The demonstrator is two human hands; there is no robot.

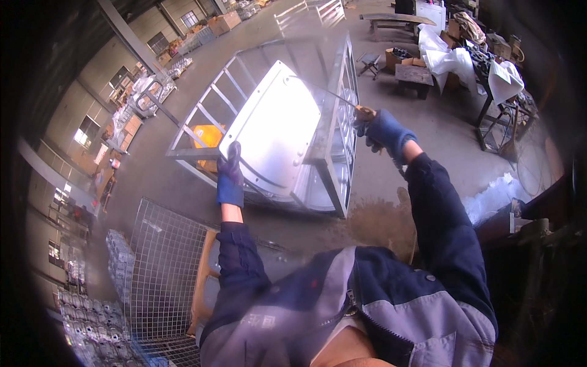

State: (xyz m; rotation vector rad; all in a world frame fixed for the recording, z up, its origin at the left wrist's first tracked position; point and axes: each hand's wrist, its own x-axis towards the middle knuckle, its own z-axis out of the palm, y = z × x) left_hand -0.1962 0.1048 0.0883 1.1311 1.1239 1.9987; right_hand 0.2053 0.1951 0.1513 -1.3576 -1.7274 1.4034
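A large pale metal panel [272, 131] with rounded corners and small holes along its edge leans tilted at a grey metal frame cage [333, 165]. My left hand [230, 171], in a blue work glove, grips the panel's lower left edge. My right hand [385, 131], gloved too, is closed round an air blow gun [364, 112] at the cage's right side. The gun's long thin nozzle reaches left over the panel's upper part. A hose hangs below that hand. Inside the cage, a yellow object [208, 136] shows behind the panel, and more silvery parts are partly hidden.
A wire mesh crate [165, 269] stands at the lower left, beside stacked metal castings [92, 324]. At the upper right are a low wooden table [417, 76], cardboard boxes and white wrapping [449, 64]. A wet brown patch [385, 223] marks the floor nearby.
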